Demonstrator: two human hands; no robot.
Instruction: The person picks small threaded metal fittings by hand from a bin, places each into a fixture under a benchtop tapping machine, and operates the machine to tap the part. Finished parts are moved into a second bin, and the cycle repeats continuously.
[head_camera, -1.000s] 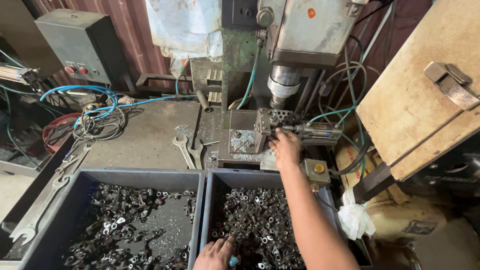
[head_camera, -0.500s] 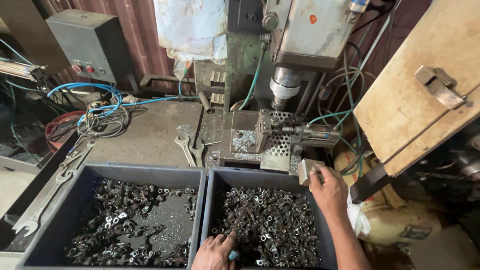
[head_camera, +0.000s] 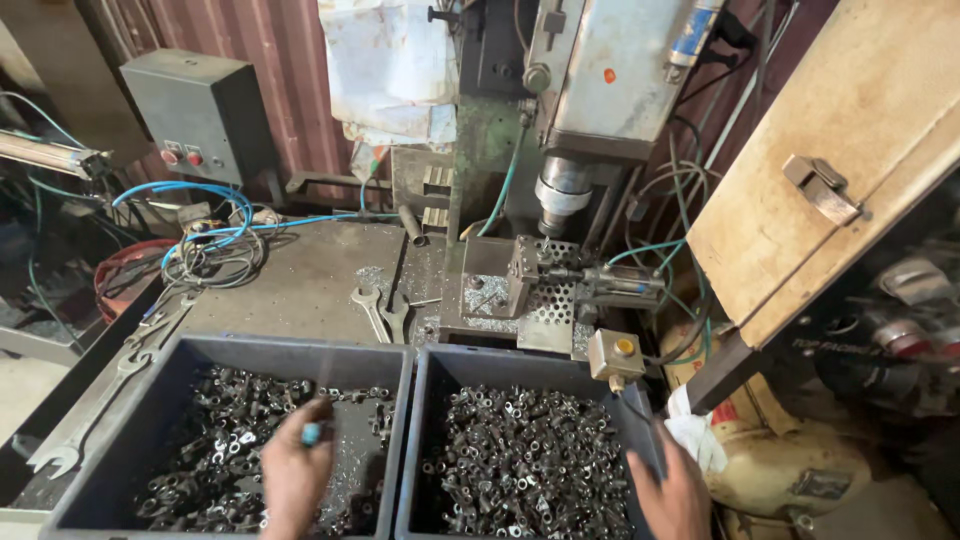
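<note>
Moved left hand (head_camera: 296, 470), pinching a small blue-tipped piece, over the left bin (head_camera: 120, 400); right hand (head_camera: 668, 490) dropped, open, to right bin (head_camera: 430, 400) edge.

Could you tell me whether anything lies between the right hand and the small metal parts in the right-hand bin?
Nothing visible does: the right hand hovers at the right bin edge, directly beside the open heap of small metal parts.

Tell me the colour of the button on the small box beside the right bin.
Yellow button on a tan box, head view.
</note>
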